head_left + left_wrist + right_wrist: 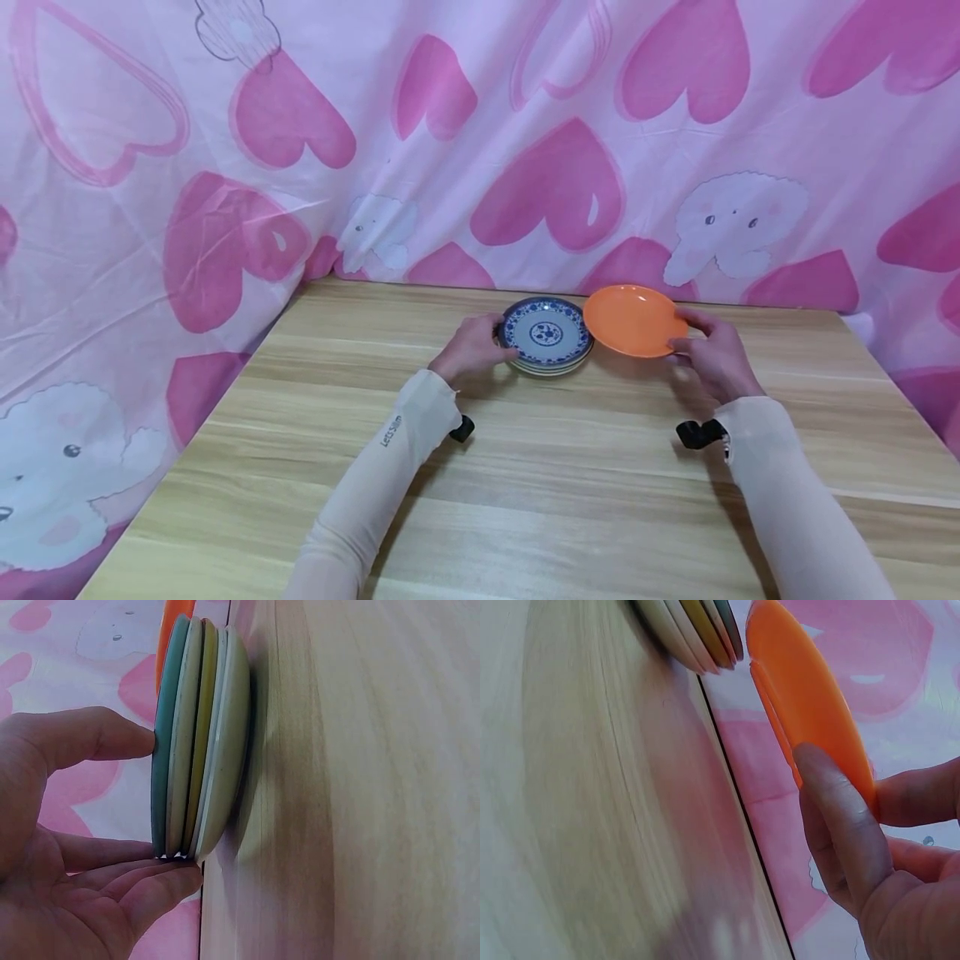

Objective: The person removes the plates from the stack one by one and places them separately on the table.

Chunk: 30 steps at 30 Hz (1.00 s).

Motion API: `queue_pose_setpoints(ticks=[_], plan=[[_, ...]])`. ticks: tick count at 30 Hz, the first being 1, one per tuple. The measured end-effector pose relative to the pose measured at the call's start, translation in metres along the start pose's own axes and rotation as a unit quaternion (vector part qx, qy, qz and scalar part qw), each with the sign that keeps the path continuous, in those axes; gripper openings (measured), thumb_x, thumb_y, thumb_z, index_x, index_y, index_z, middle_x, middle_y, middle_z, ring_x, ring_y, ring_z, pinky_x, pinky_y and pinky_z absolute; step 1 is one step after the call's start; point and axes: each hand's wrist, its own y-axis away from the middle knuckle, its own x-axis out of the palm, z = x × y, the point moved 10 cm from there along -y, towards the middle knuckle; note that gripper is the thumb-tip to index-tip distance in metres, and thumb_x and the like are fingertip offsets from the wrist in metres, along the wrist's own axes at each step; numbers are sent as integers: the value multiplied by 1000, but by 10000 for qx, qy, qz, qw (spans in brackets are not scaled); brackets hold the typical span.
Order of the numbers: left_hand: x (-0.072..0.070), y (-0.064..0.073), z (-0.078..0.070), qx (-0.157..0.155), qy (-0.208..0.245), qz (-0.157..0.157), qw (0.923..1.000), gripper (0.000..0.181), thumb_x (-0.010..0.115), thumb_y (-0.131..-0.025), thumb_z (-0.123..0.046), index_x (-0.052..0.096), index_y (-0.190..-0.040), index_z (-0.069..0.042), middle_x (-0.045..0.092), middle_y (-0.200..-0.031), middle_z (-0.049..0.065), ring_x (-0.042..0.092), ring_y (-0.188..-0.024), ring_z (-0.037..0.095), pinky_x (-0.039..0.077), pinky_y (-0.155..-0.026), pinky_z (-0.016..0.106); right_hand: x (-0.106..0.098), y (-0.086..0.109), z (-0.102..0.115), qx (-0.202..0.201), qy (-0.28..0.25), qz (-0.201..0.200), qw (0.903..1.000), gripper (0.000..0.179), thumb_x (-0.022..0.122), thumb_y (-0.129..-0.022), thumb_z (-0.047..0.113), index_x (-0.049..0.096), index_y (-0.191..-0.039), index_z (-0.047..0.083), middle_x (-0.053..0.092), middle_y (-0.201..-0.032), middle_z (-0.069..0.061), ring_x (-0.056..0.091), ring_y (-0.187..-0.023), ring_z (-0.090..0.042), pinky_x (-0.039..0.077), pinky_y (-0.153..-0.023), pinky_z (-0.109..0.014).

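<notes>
A stack of several small plates [546, 335] stands near the back of the table, with a blue-and-white patterned one on top. My left hand [474, 348] holds the stack at its left edge. The left wrist view shows its thumb and fingers around the teal, cream and yellow rims [199, 742]. On the other side, my right hand [716, 350] pinches an orange plate [636, 321] by its right edge. That plate is raised off the table, slightly tilted, its left edge beside the stack's top rim. Part of it hides behind the stack in the left wrist view.
Everything stands on a wood-grain table [525, 500]. A pink cloth curtain [547, 183] with hearts and white animal figures hangs right behind the table's back edge and along the left side. Black wrist mounts [699, 434] stick out from both sleeves.
</notes>
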Motion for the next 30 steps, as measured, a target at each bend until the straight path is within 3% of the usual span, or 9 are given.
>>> queue_pose_setpoints(ticks=[8, 15, 30], plan=[[0, 1, 2, -31, -34, -11, 10000, 78, 77, -88, -26, 40, -152, -3, 53, -150, 15, 52, -138, 27, 45, -115, 40, -10, -1, -10, 20, 150, -108, 9998, 73, 52, -98, -1, 18, -161, 14, 9, -169, -20, 61, -93, -2, 58, -92, -27], [-1, 1, -2, 63, -218, -26, 9997, 78, 77, -87, -26, 40, -151, -1, 55, -147, 17, 54, -136, 27, 46, -114, 38, -13, -3, -18, 141, 16, -89, 9999, 74, 52, -97, -2, 17, -161, 10, 10, -168, -22, 63, -86, 0, 59, -91, -27], [1, 3, -1, -59, 108, 41, 9999, 78, 76, -89, -23, 37, -153, -2, 53, -149, 16, 53, -137, 27, 46, -114, 39, -8, -10, -27, 421, 26, -71, 9991, 75, 52, -98, -3, 12, -161, 8, 13, -166, -26, 66, -80, 1, 59, -89, -28]])
